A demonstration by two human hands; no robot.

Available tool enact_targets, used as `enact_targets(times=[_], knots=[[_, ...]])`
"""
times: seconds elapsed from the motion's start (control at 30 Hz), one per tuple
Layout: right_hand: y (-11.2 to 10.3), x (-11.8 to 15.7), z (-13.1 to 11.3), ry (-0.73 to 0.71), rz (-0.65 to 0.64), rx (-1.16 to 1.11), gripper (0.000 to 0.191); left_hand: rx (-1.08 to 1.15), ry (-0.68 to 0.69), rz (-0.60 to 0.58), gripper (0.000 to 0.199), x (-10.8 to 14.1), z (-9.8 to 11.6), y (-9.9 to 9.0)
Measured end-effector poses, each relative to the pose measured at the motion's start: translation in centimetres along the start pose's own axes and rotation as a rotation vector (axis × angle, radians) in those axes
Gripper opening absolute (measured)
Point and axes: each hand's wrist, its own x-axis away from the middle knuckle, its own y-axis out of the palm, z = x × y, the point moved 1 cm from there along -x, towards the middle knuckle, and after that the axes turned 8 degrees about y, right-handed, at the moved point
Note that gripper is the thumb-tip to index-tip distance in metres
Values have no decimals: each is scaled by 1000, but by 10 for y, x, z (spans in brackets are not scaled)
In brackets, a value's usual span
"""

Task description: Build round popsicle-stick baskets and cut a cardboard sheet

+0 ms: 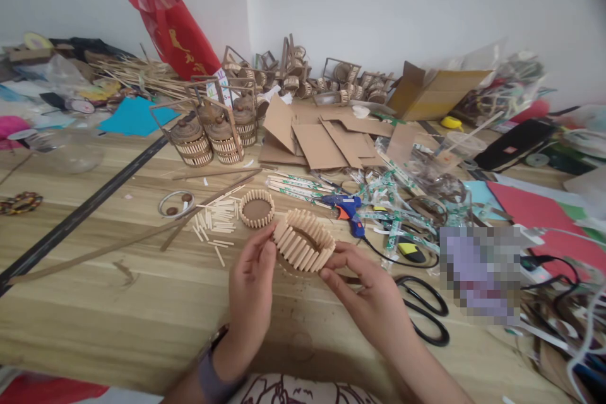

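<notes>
Between my two hands, just above the table, is a round basket of short wooden sticks (303, 240), tilted on its side. My left hand (253, 278) grips its left edge with thumb and fingers. On the right edge, my right hand (364, 278) pinches the sticks. Behind it on the table stands a smaller ring of sticks with a brown cardboard base (257, 209). Loose cut sticks (218, 218) lie to the left of that ring. A blue glue gun (349, 208) rests beyond my right hand, and black-handled scissors (426, 309) lie to the right of it.
Finished lidded stick baskets with handles (220, 132) stand at the back left. Flat cardboard pieces (326, 142) lie mid-table, before a cardboard box (435, 91). Wrappers (395, 196) and a yellow-black tape measure (411, 252) clutter the right. A long brown strip (118, 240) crosses the left.
</notes>
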Motion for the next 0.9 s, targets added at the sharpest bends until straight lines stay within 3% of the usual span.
enact_targets(times=[0.3,0.7,0.9], knots=[[-2,5,1,-22,43,50,15,9,83,-242,61,9,0,4],[-2,11,-12,-161,77,67,11,156,46,-261,78,18,0,10],[-4,15,-19,-153,27,103,10,77,389,-128,80,17,8,8]])
